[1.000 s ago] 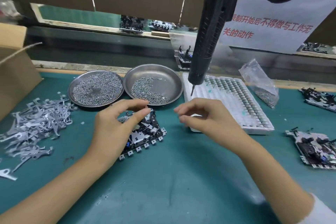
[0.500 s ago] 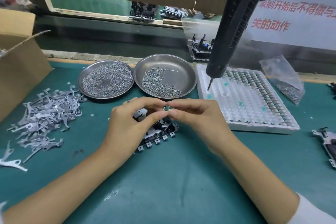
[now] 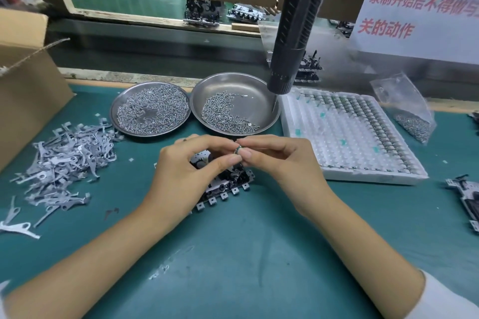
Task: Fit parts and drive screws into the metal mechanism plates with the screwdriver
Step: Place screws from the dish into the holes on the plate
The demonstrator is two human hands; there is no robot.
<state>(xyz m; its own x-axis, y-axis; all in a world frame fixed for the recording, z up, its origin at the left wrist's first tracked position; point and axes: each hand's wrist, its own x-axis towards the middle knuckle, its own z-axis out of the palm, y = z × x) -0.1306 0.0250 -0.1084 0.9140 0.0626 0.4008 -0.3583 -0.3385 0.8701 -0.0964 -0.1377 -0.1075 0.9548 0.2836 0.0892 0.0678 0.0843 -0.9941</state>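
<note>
A metal mechanism plate (image 3: 225, 186) with a row of square tabs lies on the green mat, partly hidden under my hands. Just above its far end, my right hand (image 3: 280, 160) pinches a small round part (image 3: 238, 149) between thumb and forefinger. My left hand (image 3: 186, 171) has its fingers curled over the plate, with fingertips meeting the same small part. The black electric screwdriver (image 3: 298, 33) hangs over the right steel dish, with no hand on it.
Two steel dishes (image 3: 150, 88) (image 3: 248, 80) hold screws. A white tray (image 3: 368, 179) of small parts lies right, a bag of screws (image 3: 412, 122) behind it. A heap of flat metal levers (image 3: 64, 158) lies left by a cardboard box (image 3: 28, 90). More mechanisms (image 3: 466, 202) sit far right.
My right hand has moved left to meet my left hand over the plate, and both now hold the small part. The view has shifted closer and to the left.
</note>
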